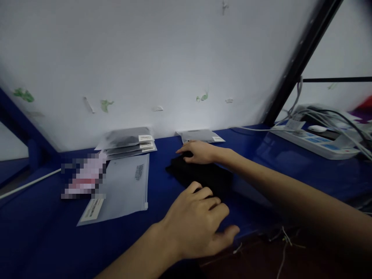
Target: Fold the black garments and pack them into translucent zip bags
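the black cloth lies on the blue table, to the right of a flat zip bag. the right hand rests on its far end, fingers half bent; the left hand curls loosely at its near edge, thumb apart — whether either pinches the fabric, i cannot tell.

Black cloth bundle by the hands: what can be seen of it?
The black, soft-looking cloth bundle lies as a low, matte heap on the glossy blue tabletop, right of the flat translucent zip bag. A small corner juts out at its left. The bare right hand rests on its far edge; the bare left hand is at its near side, contact unclear. Seams or folds cannot be made out.
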`<state>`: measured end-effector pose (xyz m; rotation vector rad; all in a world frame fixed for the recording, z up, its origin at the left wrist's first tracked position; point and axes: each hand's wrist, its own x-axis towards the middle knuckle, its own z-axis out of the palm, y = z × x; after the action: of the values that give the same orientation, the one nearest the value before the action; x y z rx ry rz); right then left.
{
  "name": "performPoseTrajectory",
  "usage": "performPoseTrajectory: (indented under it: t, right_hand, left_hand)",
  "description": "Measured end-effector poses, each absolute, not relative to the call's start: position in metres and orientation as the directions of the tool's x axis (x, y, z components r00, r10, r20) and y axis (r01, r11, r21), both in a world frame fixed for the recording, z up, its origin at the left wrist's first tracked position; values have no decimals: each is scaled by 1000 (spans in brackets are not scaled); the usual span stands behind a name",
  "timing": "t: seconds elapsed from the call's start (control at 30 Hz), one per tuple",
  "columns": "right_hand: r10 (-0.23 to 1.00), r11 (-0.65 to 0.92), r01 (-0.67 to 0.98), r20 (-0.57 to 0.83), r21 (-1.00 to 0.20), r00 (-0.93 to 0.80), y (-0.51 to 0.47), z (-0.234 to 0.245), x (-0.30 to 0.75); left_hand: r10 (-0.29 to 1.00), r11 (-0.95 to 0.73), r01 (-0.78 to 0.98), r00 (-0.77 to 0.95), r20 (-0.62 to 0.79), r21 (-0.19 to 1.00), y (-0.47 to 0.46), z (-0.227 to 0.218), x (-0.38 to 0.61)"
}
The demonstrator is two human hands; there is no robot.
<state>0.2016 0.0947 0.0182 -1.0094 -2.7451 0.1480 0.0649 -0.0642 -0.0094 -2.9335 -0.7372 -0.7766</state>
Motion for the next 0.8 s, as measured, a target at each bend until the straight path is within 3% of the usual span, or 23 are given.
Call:
performPoseTrajectory:
  t: [0.2,0.33,0.47,0.53,0.6,0.7,0.8]
  right_hand:
    - [735,677,725,171,-125,-657,110,4,256]
    - [780,616,777,238,-131,-579,115,-7,289]
    - [835,517,844,305,-146,-458,114,-20,307]
    - [857,463,878,317,-124,-407,112,-22,309]
    - [870,430,898,309,-95,-384,110,-20,309]
    - [869,440,894,294,-88,-399,108,-15,308]
    - [853,492,858,281,-150,-440,103,-10,307]
  left_hand:
    - [501,-850,513,715,488,121,-70,1,63]
    - [600,-750,654,609,519,101,-72,23,44]
    - [837,-351,935,286,466,58,-54,37,-3]
    - [906,-168,985,166,388,-29,-44,37,-27]
    - [962,-70,997,75,264,-28,-38,33,-43]
    - [987,-84,996,81,136,13,-36,26,-49]
    - [980,-167,984,159,117,57,-37,24,-35]
